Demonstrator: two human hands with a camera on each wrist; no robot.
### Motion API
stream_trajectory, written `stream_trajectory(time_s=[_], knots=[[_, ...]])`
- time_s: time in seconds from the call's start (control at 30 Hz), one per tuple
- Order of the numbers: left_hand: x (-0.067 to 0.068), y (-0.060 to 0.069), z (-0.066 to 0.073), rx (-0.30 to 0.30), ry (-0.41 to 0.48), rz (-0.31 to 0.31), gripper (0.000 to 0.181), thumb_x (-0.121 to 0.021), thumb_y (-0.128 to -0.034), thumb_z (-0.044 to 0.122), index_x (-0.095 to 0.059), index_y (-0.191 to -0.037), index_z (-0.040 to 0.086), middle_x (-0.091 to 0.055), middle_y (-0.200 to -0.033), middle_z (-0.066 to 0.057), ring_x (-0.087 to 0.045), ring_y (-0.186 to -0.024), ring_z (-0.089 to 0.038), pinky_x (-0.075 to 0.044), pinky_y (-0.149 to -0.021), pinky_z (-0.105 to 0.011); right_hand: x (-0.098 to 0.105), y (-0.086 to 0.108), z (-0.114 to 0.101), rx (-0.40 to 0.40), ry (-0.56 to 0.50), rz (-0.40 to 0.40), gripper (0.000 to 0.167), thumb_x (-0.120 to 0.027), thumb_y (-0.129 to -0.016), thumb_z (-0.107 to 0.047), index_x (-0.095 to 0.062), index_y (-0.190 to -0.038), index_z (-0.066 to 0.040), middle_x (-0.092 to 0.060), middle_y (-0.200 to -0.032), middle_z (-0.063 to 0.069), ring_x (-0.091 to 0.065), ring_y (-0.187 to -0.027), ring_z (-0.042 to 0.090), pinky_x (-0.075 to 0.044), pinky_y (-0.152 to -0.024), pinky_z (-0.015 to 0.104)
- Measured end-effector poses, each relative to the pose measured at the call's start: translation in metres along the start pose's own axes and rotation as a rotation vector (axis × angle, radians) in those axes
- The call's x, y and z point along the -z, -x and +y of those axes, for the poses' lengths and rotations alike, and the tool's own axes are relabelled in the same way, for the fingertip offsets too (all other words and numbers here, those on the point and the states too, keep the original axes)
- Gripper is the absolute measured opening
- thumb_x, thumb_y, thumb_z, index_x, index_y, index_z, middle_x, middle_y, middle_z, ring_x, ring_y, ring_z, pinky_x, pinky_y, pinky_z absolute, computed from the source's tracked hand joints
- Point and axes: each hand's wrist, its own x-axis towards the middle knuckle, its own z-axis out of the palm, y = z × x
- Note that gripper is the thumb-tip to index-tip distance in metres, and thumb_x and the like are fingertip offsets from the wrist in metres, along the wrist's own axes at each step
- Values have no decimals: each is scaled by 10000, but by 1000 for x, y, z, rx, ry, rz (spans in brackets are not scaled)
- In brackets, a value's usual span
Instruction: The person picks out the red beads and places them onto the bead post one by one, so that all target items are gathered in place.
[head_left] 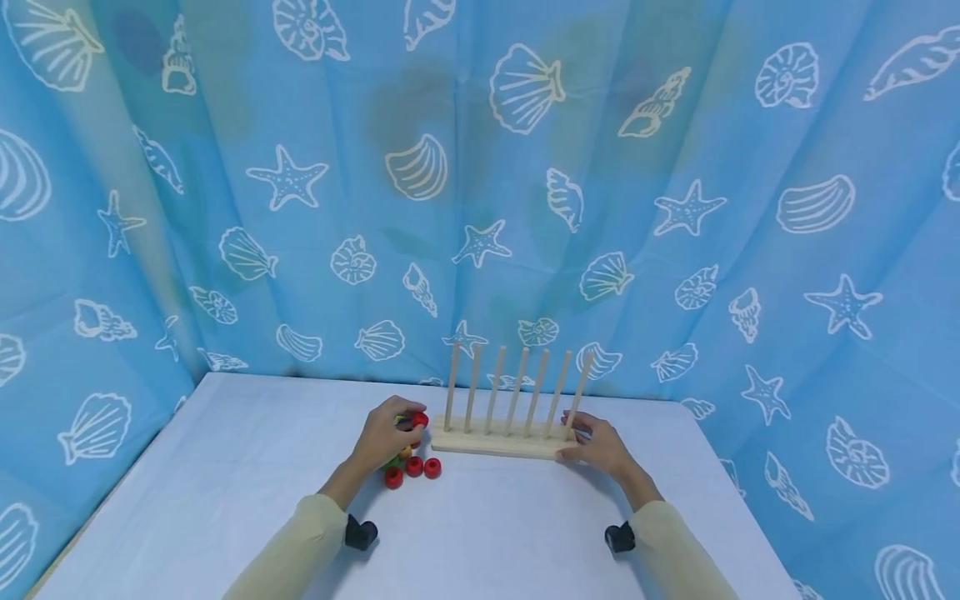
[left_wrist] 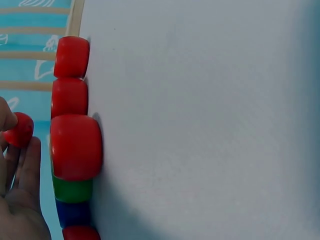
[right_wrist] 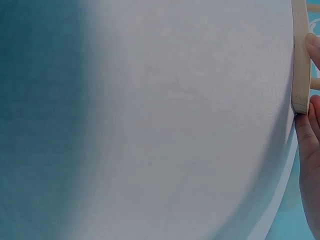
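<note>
Covering part of bead cluster [head_left: 414, 467] — left hand [head_left: 381, 435], pinching red bead [head_left: 421, 420].

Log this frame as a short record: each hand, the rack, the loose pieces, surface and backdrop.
Left hand: pinches a red bead
Right hand: grips the rack's right end
Wooden peg rack: on the table
Pegs: seven, all bare
Loose beads: clustered near the rack's left end; red, green and blue among them
White table: under everything
Backdrop: blue curtain with white seashell and starfish prints
</note>
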Motion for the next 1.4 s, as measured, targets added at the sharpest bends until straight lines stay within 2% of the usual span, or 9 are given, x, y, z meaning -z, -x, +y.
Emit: stream_trajectory(time_s=[0.13,0.23,0.63,0.83,1.0,1.4], knots=[[5,4,-5,35,-44,9,336,-775,-808,134,-726,-1140,127,-596,-1081,-16,-585,-1025,-193,-557,-866,-361,-5,-5,-2,23,7,-9,794,-875,-703,-113,-498,-1393,-4,-545,-1362,193,-488,-1281,373,-438,-1019,414],[6,6,-8,53,-34,12,319,-781,-806,140,-734,-1121,139,-592,-1078,-17,-580,-1029,-200,-561,-857,-366,-7,-5,-3,20,10,-10,792,-876,-702,-114,-502,-1394,-16,-543,-1368,186,-488,-1282,374,-441,-1016,416],[5,8,-11,43,17,23,261,-776,-825,140,-712,-1078,146,-630,-1089,-1,-609,-1038,-195,-558,-860,-363,-7,-5,-4,-6,17,-7,795,-874,-702,-105,-500,-1400,-31,-544,-1370,174,-487,-1285,368,-445,-1012,409],[4,9,-13,66,39,19,284,-792,-825,168,-703,-1094,153,-640,-1097,-3,-617,-1049,-195,-556,-859,-346,-6,-4,-4,-6,18,-8,798,-871,-706,-110,-492,-1402,-19,-537,-1375,183,-479,-1290,375,-441,-1013,410],[3,10,-15,64,54,47,334,-815,-806,174,-696,-1114,126,-651,-1096,-10,-623,-1049,-210,-558,-856,-364,-5,-2,-4,-8,7,-11,801,-871,-708,-113,-488,-1405,-15,-530,-1383,185,-472,-1296,375,-436,-1018,413],[0,5,-12,65,66,53,330,-812,-809,203,-704,-1117,149,-658,-1101,4,-615,-1066,-189,-552,-873,-358,1,3,1,-19,-1,-3,822,-881,-695,-143,-489,-1408,-28,-532,-1382,181,-475,-1294,372,-437,-1016,425]])
